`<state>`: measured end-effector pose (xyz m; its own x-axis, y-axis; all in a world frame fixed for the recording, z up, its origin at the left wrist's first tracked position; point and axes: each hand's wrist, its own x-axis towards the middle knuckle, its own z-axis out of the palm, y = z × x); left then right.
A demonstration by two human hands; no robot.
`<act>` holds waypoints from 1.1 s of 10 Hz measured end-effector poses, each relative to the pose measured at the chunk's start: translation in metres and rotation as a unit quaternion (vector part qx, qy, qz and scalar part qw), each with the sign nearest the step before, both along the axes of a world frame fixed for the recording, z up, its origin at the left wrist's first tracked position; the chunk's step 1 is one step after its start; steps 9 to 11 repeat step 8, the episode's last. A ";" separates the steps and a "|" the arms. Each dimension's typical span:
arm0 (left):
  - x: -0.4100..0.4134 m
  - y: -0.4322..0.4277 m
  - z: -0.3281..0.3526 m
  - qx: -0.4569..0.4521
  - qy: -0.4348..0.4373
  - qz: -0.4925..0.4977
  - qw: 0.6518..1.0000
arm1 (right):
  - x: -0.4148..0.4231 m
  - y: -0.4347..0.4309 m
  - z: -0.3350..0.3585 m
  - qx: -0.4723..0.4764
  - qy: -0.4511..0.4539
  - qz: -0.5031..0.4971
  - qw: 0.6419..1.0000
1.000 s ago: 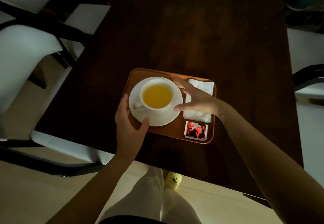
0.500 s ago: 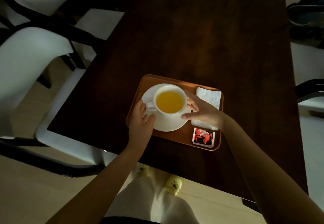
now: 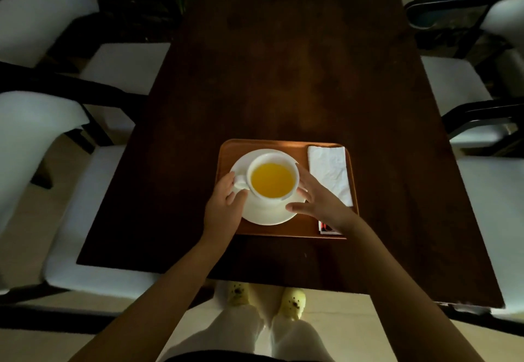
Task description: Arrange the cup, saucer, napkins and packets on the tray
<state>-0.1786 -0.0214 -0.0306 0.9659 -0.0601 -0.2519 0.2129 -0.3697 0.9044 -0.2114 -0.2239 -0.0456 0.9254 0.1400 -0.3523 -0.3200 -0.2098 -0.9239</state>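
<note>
Left hand (image 3: 224,205) is pinching the cup (image 3: 272,180) handle; right hand (image 3: 317,198), fingers spread, is steadying the saucer (image 3: 266,214) on the tray's (image 3: 226,151) left half. Keep level; liquid near brim.

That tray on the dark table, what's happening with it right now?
A person stands at the dark wooden table with both bare hands on the white saucer that sits on the left part of the brown wooden tray. The left hand touches the saucer by the cup's handle, and the right hand rests open on the opposite rim. The white cup, filled with yellow liquid, stands on the saucer. A white folded napkin lies along the tray's right side, and a red packet shows partly under the right wrist.
</note>
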 end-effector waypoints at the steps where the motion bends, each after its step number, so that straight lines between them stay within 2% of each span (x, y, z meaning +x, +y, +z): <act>1: 0.004 0.002 0.001 -0.003 0.007 -0.010 1.000 | -0.002 0.005 0.000 -0.009 -0.003 -0.019 1.000; 5: 0.048 0.003 0.011 0.125 -0.054 -0.072 0.988 | 0.009 -0.009 0.027 -0.084 0.009 -0.048 0.995; 6: 0.071 -0.003 0.023 0.173 -0.090 -0.104 0.975 | 0.019 -0.021 0.045 -0.155 0.003 -0.025 0.988; 8: 0.117 -0.022 0.058 0.226 -0.161 -0.184 0.943 | 0.050 -0.044 0.084 -0.268 -0.071 -0.003 0.961; 11: 0.117 -0.022 0.058 0.226 -0.161 -0.184 0.943 | 0.050 -0.044 0.084 -0.268 -0.071 -0.003 0.961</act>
